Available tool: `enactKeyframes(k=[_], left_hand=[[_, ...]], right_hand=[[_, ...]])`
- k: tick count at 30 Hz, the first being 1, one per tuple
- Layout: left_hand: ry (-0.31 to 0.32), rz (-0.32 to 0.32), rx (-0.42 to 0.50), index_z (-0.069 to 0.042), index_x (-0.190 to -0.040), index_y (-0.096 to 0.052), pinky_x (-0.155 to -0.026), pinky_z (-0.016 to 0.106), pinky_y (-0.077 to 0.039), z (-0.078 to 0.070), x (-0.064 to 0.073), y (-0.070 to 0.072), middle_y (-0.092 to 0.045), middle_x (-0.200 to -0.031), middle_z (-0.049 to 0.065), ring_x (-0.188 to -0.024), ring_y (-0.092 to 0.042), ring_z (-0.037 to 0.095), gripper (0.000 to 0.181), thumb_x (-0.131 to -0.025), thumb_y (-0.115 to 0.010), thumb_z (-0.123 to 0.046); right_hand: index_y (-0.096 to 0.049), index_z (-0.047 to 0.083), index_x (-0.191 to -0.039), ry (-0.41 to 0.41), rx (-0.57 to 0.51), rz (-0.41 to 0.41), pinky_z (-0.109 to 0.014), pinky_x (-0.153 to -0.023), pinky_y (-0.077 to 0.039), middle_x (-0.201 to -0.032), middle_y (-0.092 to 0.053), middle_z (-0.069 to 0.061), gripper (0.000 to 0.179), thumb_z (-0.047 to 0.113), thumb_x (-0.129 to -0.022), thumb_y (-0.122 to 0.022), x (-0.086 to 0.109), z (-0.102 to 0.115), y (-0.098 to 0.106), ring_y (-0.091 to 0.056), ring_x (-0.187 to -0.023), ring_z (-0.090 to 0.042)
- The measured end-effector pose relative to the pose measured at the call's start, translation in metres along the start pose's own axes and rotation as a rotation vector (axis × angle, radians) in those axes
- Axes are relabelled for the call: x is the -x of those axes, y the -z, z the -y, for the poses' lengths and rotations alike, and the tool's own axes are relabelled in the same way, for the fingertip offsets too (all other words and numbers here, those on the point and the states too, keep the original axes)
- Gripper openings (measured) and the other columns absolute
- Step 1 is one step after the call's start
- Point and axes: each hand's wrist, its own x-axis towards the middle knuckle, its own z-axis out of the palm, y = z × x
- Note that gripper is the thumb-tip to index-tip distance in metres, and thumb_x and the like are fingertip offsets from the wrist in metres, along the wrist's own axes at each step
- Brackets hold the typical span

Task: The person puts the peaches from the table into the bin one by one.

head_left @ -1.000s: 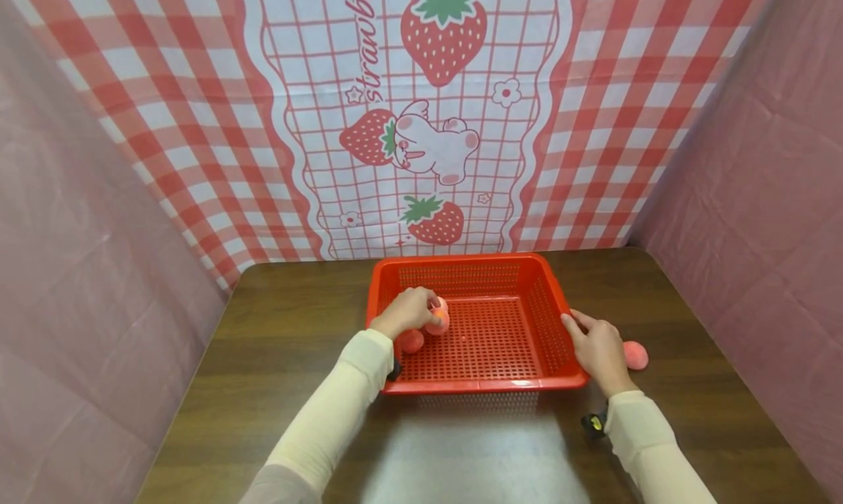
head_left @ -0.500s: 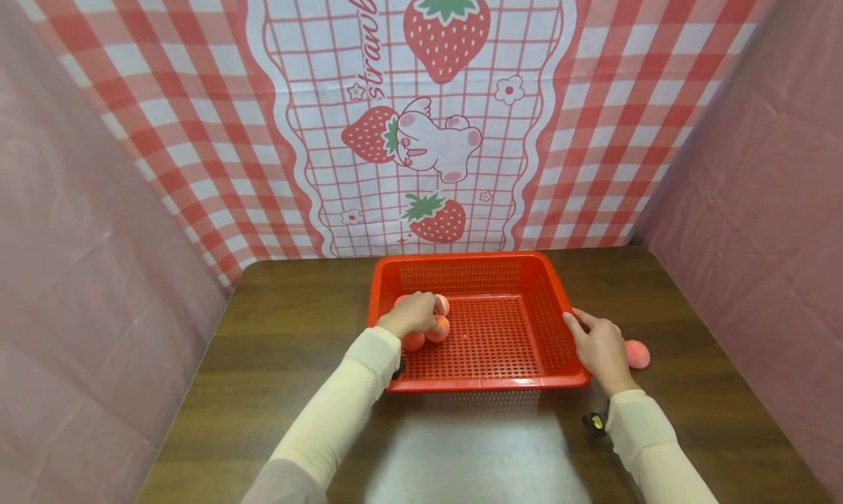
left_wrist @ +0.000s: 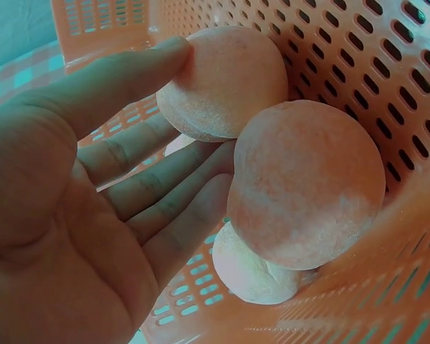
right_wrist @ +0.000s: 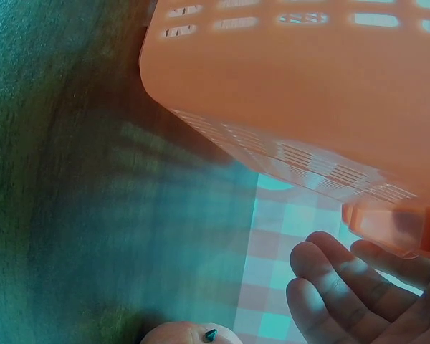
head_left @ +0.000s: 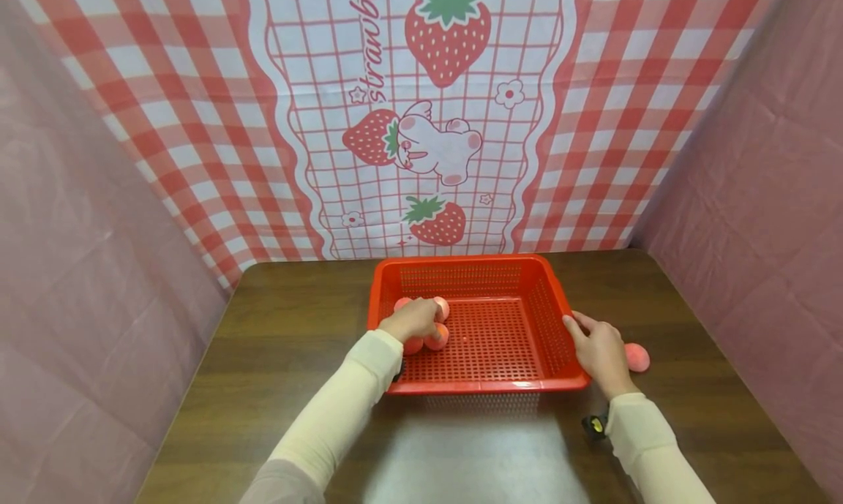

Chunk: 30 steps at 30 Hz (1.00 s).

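Centrally, a red perforated basket stands on a wood-grain table bearing a pale sheen in front; strawberry-printed gingham cloth hangs behind, pink drapes at either side; the left hand, partly closed, pinches a held peach among other peaches at the basket's left; the right hand grips its right rim; one outer peach lies on the table beside that hand.

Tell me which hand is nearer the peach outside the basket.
Right: the right hand, holding the basket, is beside that peach; the left hand is inside the basket, farther away.
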Motion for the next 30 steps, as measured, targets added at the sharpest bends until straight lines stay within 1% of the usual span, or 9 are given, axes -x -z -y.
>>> enactKeyframes(k=[5, 10, 16, 18, 21, 26, 30], left_hand=[[-0.004, 0.002, -0.010, -0.016, -0.125, -0.065, -0.085, 0.034, -0.048, 0.0012, -0.0005, -0.0012, -0.066, -0.121, 0.003, -0.097, -0.058, 0.016, 0.041, -0.086, -0.075, -0.024], [-0.020, -0.002, -0.013, -0.015, -0.121, -0.066, -0.080, 0.033, -0.048, 0.0022, -0.0010, -0.0022, -0.068, -0.113, 0.002, -0.088, -0.057, 0.015, 0.037, -0.085, -0.075, -0.022], [-0.010, -0.007, -0.008, -0.015, -0.118, -0.067, -0.076, 0.031, -0.046, 0.0024, -0.0019, -0.0033, -0.068, -0.107, 0.000, -0.083, -0.055, 0.015, 0.035, -0.085, -0.076, -0.022], [-0.002, -0.002, -0.002, -0.016, -0.119, -0.067, -0.076, 0.032, -0.046, 0.0023, -0.0015, -0.0033, -0.068, -0.109, 0.000, -0.085, -0.055, 0.014, 0.036, -0.085, -0.075, -0.023], [0.011, 0.005, 0.010, -0.017, -0.122, -0.065, -0.079, 0.034, -0.046, 0.0022, -0.0012, -0.0028, -0.067, -0.114, 0.001, -0.088, -0.057, 0.015, 0.038, -0.086, -0.075, -0.023], [0.023, 0.008, 0.027, -0.017, -0.125, -0.064, -0.085, 0.039, -0.048, 0.0021, -0.0011, -0.0023, -0.065, -0.124, 0.002, -0.097, -0.058, 0.015, 0.041, -0.086, -0.075, -0.024], [0.014, 0.000, 0.026, -0.017, -0.126, -0.064, -0.089, 0.040, -0.049, 0.0024, -0.0011, -0.0018, -0.065, -0.126, 0.002, -0.101, -0.059, 0.016, 0.042, -0.086, -0.075, -0.024]], right_hand=[[-0.056, 0.000, -0.134, 0.003, -0.004, -0.003, -0.045, -0.080, -0.047, -0.122, -0.062, -0.029, 0.055, 0.043, -0.101, -0.048, -0.0008, 0.0000, -0.0002, -0.058, -0.088, -0.033], [-0.055, 0.001, -0.135, -0.009, -0.005, 0.009, -0.043, -0.079, -0.047, -0.122, -0.062, -0.029, 0.055, 0.043, -0.100, -0.048, -0.0012, 0.0010, 0.0006, -0.058, -0.087, -0.033], [-0.056, 0.000, -0.134, 0.002, -0.002, -0.001, -0.050, -0.085, -0.047, -0.124, -0.061, -0.030, 0.054, 0.042, -0.101, -0.048, -0.0010, 0.0001, 0.0006, -0.058, -0.092, -0.036], [-0.056, 0.000, -0.134, 0.008, -0.001, -0.002, -0.053, -0.088, -0.047, -0.125, -0.060, -0.030, 0.055, 0.042, -0.101, -0.048, -0.0009, -0.0004, 0.0004, -0.059, -0.094, -0.037], [-0.056, 0.000, -0.134, 0.010, -0.001, -0.004, -0.052, -0.088, -0.047, -0.125, -0.060, -0.030, 0.054, 0.042, -0.101, -0.048, -0.0009, -0.0008, 0.0000, -0.058, -0.094, -0.037], [-0.055, 0.000, -0.135, -0.002, 0.001, 0.007, -0.046, -0.081, -0.047, -0.125, -0.061, -0.030, 0.056, 0.043, -0.101, -0.047, -0.0011, -0.0016, -0.0004, -0.058, -0.090, -0.034], [-0.054, 0.000, -0.136, -0.009, -0.001, 0.023, -0.044, -0.080, -0.047, -0.127, -0.060, -0.029, 0.057, 0.045, -0.101, -0.046, -0.0009, -0.0013, -0.0002, -0.057, -0.091, -0.034]])
